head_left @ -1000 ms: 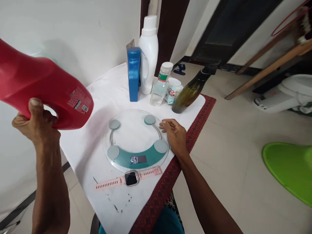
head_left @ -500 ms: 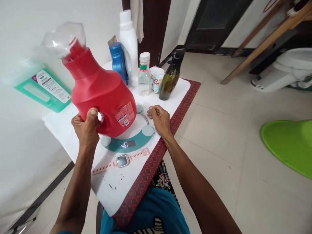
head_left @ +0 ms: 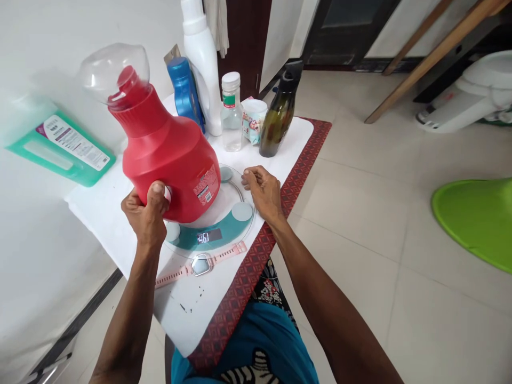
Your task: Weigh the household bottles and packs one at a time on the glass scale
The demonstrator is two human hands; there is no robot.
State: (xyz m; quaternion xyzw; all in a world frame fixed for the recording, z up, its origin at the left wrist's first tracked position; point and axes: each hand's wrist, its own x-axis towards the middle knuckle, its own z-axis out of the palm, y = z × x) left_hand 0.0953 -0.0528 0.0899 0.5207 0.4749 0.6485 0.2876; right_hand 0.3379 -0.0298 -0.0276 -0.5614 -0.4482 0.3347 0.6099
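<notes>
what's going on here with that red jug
A person's left hand holds the red jug by its handle, tilted over a glass scale whose display is lit. Whether the jug touches the glass is hard to tell. The right hand is at the scale's right edge. A pink-strapped watch lies at the near side.

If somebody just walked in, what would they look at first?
Probably the big red bottle, tilted near the middle of the picture, with the left hand gripping its handle. It hides part of the round glass scale on the table. After that, maybe the bright green curved thing at the far right edge.
</notes>
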